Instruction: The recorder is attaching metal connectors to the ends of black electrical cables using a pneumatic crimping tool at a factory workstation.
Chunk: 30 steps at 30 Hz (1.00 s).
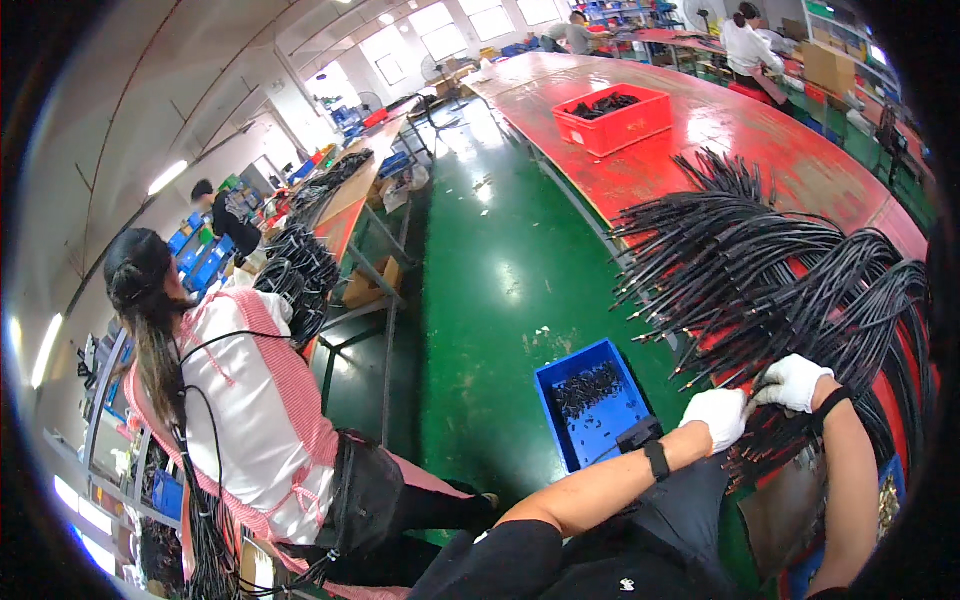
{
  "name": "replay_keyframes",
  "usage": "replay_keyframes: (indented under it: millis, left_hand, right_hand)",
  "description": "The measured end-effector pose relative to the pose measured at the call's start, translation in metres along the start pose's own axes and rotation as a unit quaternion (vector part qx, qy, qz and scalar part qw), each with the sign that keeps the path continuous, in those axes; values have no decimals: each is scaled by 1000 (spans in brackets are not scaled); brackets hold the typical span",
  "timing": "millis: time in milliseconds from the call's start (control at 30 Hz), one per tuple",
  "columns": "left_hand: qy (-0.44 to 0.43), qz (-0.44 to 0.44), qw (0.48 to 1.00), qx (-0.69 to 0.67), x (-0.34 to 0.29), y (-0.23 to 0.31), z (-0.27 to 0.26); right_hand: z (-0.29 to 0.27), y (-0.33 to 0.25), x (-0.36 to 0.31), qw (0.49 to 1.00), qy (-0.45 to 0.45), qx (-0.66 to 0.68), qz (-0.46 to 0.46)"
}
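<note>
My left hand (718, 415) and my right hand (793, 382), both in white gloves, meet at the fingertips at the near edge of a big heap of black cables (760, 260). The fingers of each are closed in a pinch. Whatever lies between them is too small and too covered to make out. The cables spread over the red table (530, 85), with many of their ends pointing left over its edge. More cable ends hang just below my hands. Left of my left hand, a blue bin (598, 436) holds small black pieces.
A red crate (628, 132) with black parts stands farther along the table. To my left, a co-worker in a pink-and-white apron (262, 370) stands at another bench with bundled black cables (300, 268). A green floor aisle (490, 270) runs between the tables. Other people work farther back.
</note>
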<state>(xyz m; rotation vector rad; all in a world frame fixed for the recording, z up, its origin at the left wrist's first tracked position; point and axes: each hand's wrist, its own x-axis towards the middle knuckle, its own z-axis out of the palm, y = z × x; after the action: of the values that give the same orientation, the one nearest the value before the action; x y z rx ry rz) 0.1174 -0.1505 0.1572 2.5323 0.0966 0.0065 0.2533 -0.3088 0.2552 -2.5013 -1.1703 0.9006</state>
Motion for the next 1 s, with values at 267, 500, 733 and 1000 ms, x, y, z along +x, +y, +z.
replay_keyframes:
  millis: [267, 500, 733, 1000]
  left_hand:
    - [-19, 70, 994, 85, -39, -55, -23]
    - [87, 39, 995, -7, -37, -18, -33]
    - [109, 54, 986, 112, -11, -4, -7]
    - [-31, -173, 922, -345, -40, -35, -24]
  right_hand:
    - [13, 37, 29, 984, 76, -83, -137]
    - [3, 25, 10, 998, 16, -16, -54]
    - [12, 23, 16, 996, 37, -50, -67]
    - [17, 34, 15, 991, 70, -60, -92]
